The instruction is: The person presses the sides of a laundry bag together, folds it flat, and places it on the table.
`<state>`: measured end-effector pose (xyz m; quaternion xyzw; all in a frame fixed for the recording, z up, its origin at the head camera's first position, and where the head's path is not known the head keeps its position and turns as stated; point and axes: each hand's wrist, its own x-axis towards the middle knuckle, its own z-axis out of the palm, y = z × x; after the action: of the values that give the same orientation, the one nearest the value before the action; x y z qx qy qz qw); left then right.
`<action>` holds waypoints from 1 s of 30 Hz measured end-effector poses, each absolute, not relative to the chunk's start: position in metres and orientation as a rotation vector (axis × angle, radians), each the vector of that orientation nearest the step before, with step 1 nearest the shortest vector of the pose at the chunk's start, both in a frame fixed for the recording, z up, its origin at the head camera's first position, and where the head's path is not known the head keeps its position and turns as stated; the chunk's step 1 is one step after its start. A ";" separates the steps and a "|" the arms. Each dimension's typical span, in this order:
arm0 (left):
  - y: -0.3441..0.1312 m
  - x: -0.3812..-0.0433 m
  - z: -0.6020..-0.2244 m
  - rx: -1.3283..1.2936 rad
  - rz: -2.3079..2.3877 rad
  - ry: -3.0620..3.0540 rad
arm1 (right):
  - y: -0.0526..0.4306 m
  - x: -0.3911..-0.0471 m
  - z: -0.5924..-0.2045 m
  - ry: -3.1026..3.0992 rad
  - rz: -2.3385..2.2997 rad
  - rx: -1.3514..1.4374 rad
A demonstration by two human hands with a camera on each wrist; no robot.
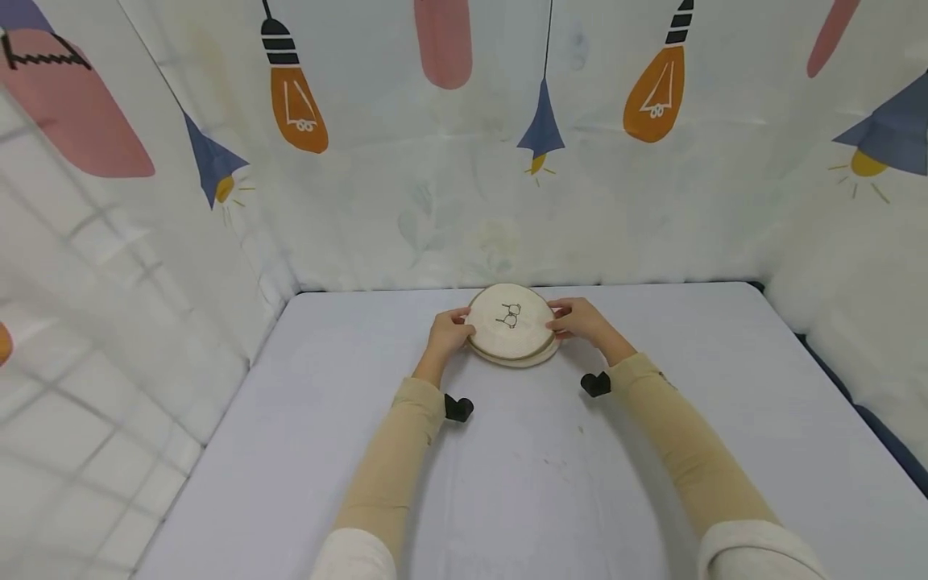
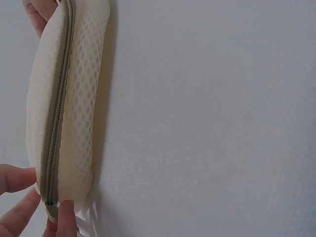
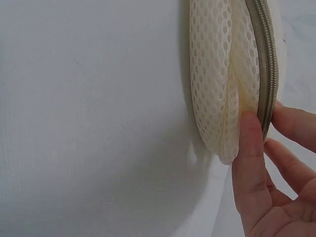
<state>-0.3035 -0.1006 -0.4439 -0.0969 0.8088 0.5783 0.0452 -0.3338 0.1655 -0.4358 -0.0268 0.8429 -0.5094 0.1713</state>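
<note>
First, at the left, the rim of a round cream mesh pouch (image 1: 511,338) is pinched by the left hand (image 1: 447,330), close to an end of its zip (image 2: 58,113). Between the hands, near the far edge of the white table (image 1: 544,499), the pouch is set with its drawn-on face upward; no long axis is given by the round outline, but the zip is run along the rim facing the person. At the right, the opposite rim is pinched by the right hand (image 1: 582,320), so neither hand is nearer. The underside and some fingertips are hidden; whether anything is contained inside cannot be told.
</note>
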 end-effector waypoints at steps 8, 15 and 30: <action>-0.100 -0.301 -0.446 -0.291 1.799 2.513 | 0.163 -0.336 -0.426 2.582 -1.182 -0.209; -0.101 -0.303 -0.448 -0.267 1.812 2.503 | 0.160 -0.335 -0.425 2.601 -1.111 -0.215; -0.100 -0.305 -0.441 -0.175 1.533 2.631 | 0.158 -0.338 -0.427 2.540 -1.091 -0.221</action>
<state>-0.3052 -0.1001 -0.4410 -0.0574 0.8617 0.5021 0.0455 -0.3384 0.1581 -0.4269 -0.0785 0.9004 -0.3868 0.1831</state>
